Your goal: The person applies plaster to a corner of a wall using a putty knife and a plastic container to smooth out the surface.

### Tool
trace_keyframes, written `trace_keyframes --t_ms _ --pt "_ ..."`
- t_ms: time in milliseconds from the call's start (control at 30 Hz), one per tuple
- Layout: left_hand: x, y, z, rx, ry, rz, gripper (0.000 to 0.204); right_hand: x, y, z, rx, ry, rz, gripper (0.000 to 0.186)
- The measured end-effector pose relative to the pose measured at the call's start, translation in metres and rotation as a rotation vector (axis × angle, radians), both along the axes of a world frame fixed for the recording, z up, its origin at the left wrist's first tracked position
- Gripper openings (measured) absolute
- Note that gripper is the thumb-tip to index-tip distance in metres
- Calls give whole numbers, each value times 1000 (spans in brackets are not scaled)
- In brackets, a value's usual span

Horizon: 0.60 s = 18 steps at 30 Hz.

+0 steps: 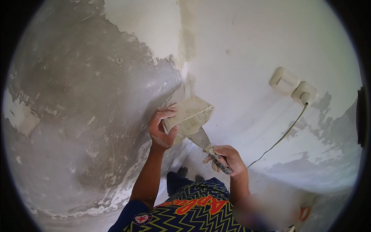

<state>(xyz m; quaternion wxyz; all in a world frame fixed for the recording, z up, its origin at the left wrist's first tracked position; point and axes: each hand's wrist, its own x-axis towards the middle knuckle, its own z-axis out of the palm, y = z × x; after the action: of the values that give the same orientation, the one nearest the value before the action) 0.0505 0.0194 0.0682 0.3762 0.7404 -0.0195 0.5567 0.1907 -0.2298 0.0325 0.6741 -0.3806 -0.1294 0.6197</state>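
Near the middle of the head view, my left hand [164, 125] grips the left side of a flat, putty-smeared board or blade [190, 114], its fingers wrapped round the edge. My right hand [228, 158] is closed on the worn, crusted handle of a putty knife [199, 137]. The knife's blade reaches up to the lower part of the board, which partly hides it. Both tools are in front of the inside corner, where a pale strip of filler [185, 71] runs. Whitish residue coats the fingers of my left hand.
A patchy grey wall [77, 96] is on the left, a mostly white wall [239, 58] on the right. The right wall has a switch [284, 80] and a socket with a plug [305, 96], whose cord [285, 135] hangs down behind my right hand. My feet show below.
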Motion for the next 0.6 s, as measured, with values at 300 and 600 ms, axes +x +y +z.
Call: trace_keyframes --t_ms 300,600 --pt "7 8 14 92 -20 -11 31 -20 20 6 -87 70 77 33" --pt "18 -13 -12 -144 -55 -121 30 -35 39 14 -163 -36 -6 30"
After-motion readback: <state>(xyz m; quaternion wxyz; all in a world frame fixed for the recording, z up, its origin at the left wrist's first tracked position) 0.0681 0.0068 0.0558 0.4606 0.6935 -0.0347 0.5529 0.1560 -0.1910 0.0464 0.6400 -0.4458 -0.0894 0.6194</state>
